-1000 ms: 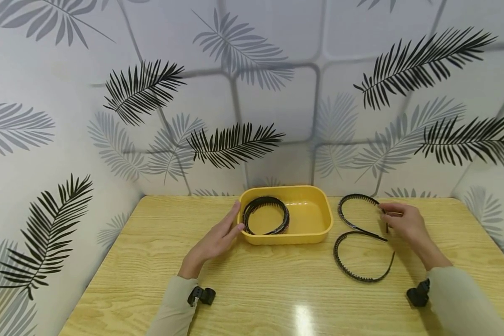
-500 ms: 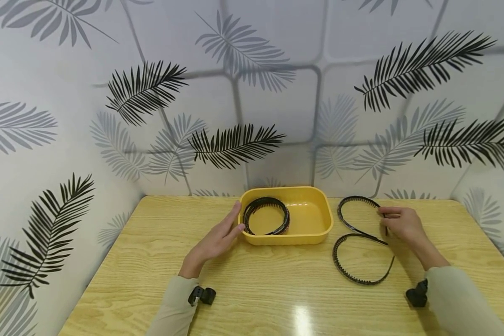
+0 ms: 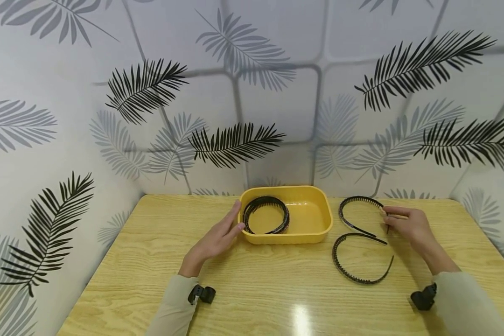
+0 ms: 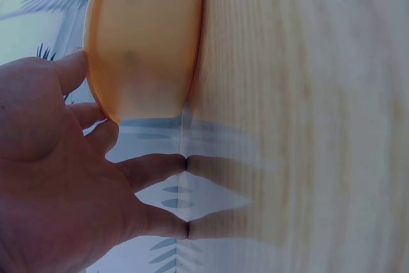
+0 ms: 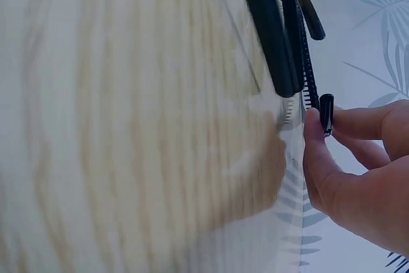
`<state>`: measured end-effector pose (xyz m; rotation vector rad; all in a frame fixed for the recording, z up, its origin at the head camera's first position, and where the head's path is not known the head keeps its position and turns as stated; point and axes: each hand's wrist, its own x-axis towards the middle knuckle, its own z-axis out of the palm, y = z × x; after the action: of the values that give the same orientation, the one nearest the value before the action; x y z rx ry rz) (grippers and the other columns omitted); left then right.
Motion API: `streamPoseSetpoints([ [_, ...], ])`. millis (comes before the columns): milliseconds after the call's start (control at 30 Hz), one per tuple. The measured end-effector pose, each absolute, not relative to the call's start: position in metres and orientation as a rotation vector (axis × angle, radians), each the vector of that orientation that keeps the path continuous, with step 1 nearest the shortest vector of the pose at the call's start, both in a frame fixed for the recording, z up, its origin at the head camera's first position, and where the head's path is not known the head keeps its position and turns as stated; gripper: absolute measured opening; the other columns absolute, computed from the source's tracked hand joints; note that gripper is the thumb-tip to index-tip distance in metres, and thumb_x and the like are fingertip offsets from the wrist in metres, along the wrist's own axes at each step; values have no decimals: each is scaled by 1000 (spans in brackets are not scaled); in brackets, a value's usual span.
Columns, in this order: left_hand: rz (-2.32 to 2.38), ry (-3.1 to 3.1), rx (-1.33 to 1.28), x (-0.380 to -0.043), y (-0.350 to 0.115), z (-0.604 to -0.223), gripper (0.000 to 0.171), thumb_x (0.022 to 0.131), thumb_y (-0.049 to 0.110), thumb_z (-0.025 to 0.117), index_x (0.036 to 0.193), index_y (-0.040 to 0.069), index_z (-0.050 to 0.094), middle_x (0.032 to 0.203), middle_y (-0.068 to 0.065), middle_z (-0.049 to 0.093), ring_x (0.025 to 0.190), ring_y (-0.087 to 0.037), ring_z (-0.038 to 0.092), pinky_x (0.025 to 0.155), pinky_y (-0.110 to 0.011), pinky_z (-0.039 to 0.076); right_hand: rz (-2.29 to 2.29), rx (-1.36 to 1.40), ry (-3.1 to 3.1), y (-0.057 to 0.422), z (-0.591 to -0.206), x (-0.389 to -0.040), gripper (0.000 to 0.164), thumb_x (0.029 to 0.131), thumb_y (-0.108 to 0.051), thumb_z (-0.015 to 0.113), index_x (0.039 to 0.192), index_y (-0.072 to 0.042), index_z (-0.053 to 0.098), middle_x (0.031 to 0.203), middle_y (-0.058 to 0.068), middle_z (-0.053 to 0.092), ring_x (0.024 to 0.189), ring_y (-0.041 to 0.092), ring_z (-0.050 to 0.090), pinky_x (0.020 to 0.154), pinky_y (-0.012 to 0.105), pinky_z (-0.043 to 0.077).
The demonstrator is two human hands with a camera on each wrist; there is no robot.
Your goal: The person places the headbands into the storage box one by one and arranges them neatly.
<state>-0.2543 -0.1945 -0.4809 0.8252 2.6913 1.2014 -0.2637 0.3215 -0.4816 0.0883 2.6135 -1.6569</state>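
Note:
My left hand [image 3: 213, 240] rests against the left end of a yellow plastic tub [image 3: 285, 239], thumb and fingertips touching its rim; in the left wrist view two straight fingers reach down to the table. Inside the tub's left half lie several black toothed headbands [image 3: 286, 218], nested in a ring. To the right of the tub, my right hand [image 3: 412, 227] pinches one end of a black headband [image 3: 341, 215] between thumb and fingers, as the right wrist view also shows. Just nearer than it, another black headband [image 3: 363, 282] lies on the table, its opening to the right.
The light wood-grain table [image 3: 252, 289] meets a wall [image 3: 277, 112] with a feather pattern right behind the tub. A second wall [image 3: 38, 154] closes off the left side. Both forearms wear small black cameras.
My right hand and the headband it pinches have shifted slightly to the right over the last half second. The left hand, tub and nearer headband look the same.

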Motion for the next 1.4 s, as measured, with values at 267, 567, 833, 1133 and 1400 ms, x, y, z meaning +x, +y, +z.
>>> streamPoseSetpoints([
  [267, 1215, 2673, 827, -253, -194, -480, 66, 114, 26, 40, 164, 0, 5, 170, -19, 4, 157, -29, 6, 125, -50, 13, -1873, 96, 2511, 325, -486, -261, 50, 101, -8, 67, 142, 16, 50, 101, -18, 71, 83, 4, 73, 78, 22, 59],
  [567, 1208, 2683, 821, -253, -195, -480, 66, 114, 27, 40, 164, 1, 6, 170, -18, 5, 157, -29, 7, 125, -49, 13, -2017, 81, 2361, 328, -486, -256, 32, 100, -7, 68, 131, 0, 69, 95, -15, 75, 83, 8, 75, 77, 24, 60],
  [833, 1190, 2687, 820, -254, -195, -481, 67, 114, 28, 40, 164, 2, 5, 171, -17, 4, 157, -29, 7, 125, -49, 14, -2203, 3, 2152, 328, -483, -251, 29, 100, 0, 65, 127, -6, 73, 95, -8, 77, 85, 12, 75, 80, 28, 60],
  [1133, 1204, 2687, 832, -254, -195, -483, 67, 114, 28, 39, 164, 1, 5, 171, -17, 3, 157, -30, 6, 125, -51, 13, -2329, -72, 2044, 327, -480, -245, 29, 98, 4, 65, 122, -9, 76, 101, -8, 77, 87, 12, 76, 81, 29, 60],
  [1400, 1202, 2683, 830, -254, -195, -481, 67, 114, 28, 39, 164, 2, 4, 171, -12, 2, 157, -29, 7, 125, -49, 13, -2411, -164, 1992, 323, -471, -243, 31, 99, 7, 63, 126, -3, 73, 109, -8, 75, 91, 11, 75, 83, 29, 59],
])
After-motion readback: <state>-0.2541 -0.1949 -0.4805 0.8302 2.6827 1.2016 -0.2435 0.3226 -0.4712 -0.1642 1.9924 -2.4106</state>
